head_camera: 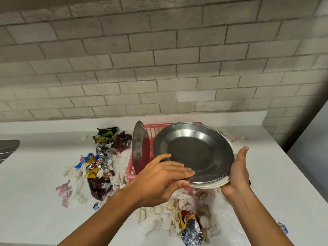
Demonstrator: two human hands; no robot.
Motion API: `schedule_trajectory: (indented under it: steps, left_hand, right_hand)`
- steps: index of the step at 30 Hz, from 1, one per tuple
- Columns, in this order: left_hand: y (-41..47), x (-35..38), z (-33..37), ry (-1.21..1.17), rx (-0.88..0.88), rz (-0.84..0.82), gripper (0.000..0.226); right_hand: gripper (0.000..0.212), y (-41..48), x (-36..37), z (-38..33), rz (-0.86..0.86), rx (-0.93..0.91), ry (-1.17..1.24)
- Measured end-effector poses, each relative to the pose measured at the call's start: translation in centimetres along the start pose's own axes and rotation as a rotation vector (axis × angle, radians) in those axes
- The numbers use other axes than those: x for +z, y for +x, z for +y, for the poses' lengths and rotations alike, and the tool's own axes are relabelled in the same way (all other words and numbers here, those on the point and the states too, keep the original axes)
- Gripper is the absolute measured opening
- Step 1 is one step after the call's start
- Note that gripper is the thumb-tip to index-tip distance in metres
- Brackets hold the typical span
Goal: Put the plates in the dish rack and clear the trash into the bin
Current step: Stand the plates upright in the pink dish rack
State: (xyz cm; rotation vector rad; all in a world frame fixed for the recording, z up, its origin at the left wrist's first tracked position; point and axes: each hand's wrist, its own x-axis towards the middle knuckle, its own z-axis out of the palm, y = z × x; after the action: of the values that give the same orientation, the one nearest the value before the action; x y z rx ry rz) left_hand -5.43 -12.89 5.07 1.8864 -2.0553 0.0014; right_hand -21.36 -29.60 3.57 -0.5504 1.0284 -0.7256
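Observation:
A stack of plates [193, 150], steel ones on top and white ones beneath, is held tilted above the pink dish rack [152, 129]. My right hand [236, 173] holds the stack from below at its right edge, thumb up along the rim. My left hand [159, 181] pinches the near-left rim of the top steel plate, fingers flat on its face and thumb under the rim. One steel plate [139, 148] stands on edge in the rack's left side. Crumpled wrappers [99, 162] and tissues [165, 217] litter the white counter [35, 192].
A foil snack bag [191, 228] lies near the counter's front edge. More wrappers [110, 137] sit behind the pile at left. A grey brick wall [159, 59] backs the counter. A dark object [8, 148] shows at the far left edge. No bin is in view.

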Motion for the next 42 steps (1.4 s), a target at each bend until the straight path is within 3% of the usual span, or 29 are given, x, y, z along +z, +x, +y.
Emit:
schedule_trajectory:
  steps: [6,9,12,16,21,28,33,42]
  left_hand:
    - [0.5,-0.1,-0.6,0.111,0.167,0.37,0.027]
    - [1.2,-0.3,-0.9,0.173,0.197,0.462,0.025]
    - [2.0,-1.0,-1.1,0.213,0.178,0.548,0.023]
    - [3.2,-3.4,-1.5,0.145,-0.031,0.85,0.02]
    - [3.5,-4.4,-3.2,-0.24,-0.475,1.101,0.019]
    - [4.2,0.4,-5.1,-0.217,-0.858,1.087,0.021]
    - [4.8,3.4,-6.2,-0.178,-0.952,1.054,0.024]
    - [5.5,5.5,-6.7,-0.179,-1.098,1.023,0.026]
  right_hand:
    - [0.049,-0.1,0.1,-0.2,-0.057,-0.036,0.065]
    - [0.039,1.0,-0.3,-0.1,-0.02,-0.046,0.014]
    - [0.045,2.1,-0.9,-0.3,0.013,-0.047,-0.029]
    - [0.049,3.0,-1.5,-0.7,0.048,-0.062,-0.032]
    - [0.049,3.4,-2.6,-1.9,0.105,-0.093,0.011]
    - [0.044,4.2,-3.4,-3.3,0.128,-0.123,0.045]
    - [0.03,4.7,-4.0,-3.5,0.097,-0.106,0.028]
    - [0.041,5.9,-4.4,-3.2,0.071,-0.097,-0.014]
